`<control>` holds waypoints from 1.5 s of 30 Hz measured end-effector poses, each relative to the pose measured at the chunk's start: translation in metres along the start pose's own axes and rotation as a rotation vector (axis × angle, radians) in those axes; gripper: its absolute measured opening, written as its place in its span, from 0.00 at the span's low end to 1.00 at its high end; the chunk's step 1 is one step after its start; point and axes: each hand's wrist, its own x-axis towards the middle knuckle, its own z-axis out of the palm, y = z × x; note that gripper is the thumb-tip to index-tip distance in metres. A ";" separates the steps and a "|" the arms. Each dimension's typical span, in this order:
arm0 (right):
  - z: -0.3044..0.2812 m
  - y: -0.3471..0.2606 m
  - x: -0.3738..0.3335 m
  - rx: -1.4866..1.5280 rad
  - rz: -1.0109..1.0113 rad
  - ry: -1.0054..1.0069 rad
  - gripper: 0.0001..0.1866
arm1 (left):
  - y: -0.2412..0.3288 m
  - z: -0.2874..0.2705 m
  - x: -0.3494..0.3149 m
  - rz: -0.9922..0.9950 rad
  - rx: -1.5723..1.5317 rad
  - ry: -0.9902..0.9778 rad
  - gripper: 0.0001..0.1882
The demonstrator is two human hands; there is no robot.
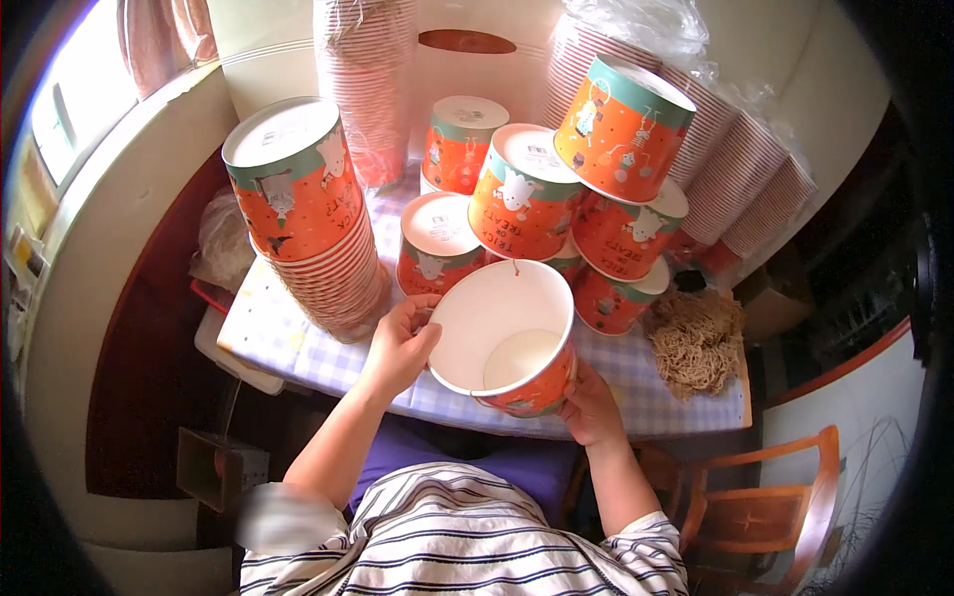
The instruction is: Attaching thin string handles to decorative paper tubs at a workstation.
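Left hand (402,345): is pinching the bucket (497,333) by its rim
Right hand (595,405): is seemingly clasping its side
Tabletop (636,402): is bearing stacked buckets (527,204)

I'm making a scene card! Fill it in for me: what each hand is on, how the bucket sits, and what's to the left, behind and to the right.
Left hand: at the bucket's left rim
Right hand: holding the lower right side
Bucket: orange paper bucket, tilted, white inside showing
Left: nested bucket stack, bottoms up
Behind: pile of upside-down buckets
Right: tangled tan cord
Table cover: checkered tablecloth
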 end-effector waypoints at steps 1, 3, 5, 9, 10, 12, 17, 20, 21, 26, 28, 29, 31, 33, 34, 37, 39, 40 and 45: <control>0.000 0.002 0.000 0.028 0.011 0.004 0.36 | -0.001 -0.001 -0.002 0.029 0.007 0.009 0.18; 0.005 0.004 0.001 0.045 -0.001 0.013 0.35 | -0.007 -0.003 -0.008 0.131 0.095 0.040 0.17; 0.006 0.007 0.001 0.063 -0.012 0.027 0.34 | -0.007 -0.005 -0.017 0.230 0.185 0.067 0.17; -0.013 0.027 -0.002 0.162 0.113 0.032 0.27 | 0.022 -0.006 -0.038 0.111 0.478 0.047 0.13; -0.018 0.033 -0.005 0.158 0.216 0.053 0.26 | 0.026 -0.006 -0.040 0.139 0.609 0.033 0.12; -0.013 0.033 -0.006 0.119 0.293 0.033 0.25 | 0.030 -0.007 -0.045 0.141 0.661 0.046 0.12; -0.011 0.042 -0.002 -0.117 0.238 0.164 0.18 | 0.027 -0.004 -0.049 0.244 0.851 0.059 0.11; -0.002 0.040 -0.005 -0.858 -0.471 0.390 0.08 | 0.030 0.003 -0.049 0.327 1.032 0.086 0.10; 0.003 0.031 -0.008 -0.956 -0.664 0.328 0.07 | 0.029 0.005 -0.049 0.346 1.070 0.103 0.09; 0.035 0.005 -0.011 -1.276 -1.066 0.047 0.16 | 0.027 0.016 -0.043 0.446 1.164 0.108 0.10; 0.038 0.009 -0.003 -1.331 -1.103 0.069 0.18 | 0.032 0.021 -0.039 0.448 1.203 0.089 0.10; 0.037 0.014 -0.001 -1.339 -1.124 0.109 0.17 | 0.034 0.023 -0.037 0.445 1.240 0.082 0.11; 0.032 0.030 0.003 -1.312 -1.119 0.163 0.15 | 0.037 0.026 -0.034 0.466 1.249 0.052 0.11; 0.034 0.041 0.007 -1.216 -1.076 0.246 0.11 | 0.040 0.029 -0.034 0.416 1.365 0.028 0.11; 0.036 0.046 0.007 -1.209 -1.074 0.253 0.11 | 0.041 0.030 -0.035 0.417 1.372 0.021 0.11; 0.036 0.053 0.007 -1.026 -0.992 0.282 0.09 | 0.046 0.038 -0.040 0.452 1.370 0.050 0.08; 0.038 0.055 0.006 -0.920 -0.929 0.274 0.07 | 0.055 0.052 -0.046 0.560 1.173 -0.045 0.08; 0.037 0.058 0.005 -0.914 -0.924 0.275 0.07 | 0.054 0.059 -0.049 0.522 1.112 -0.112 0.10; 0.036 0.074 -0.001 -0.548 -0.557 0.232 0.06 | 0.035 0.075 -0.050 0.567 1.073 -0.211 0.08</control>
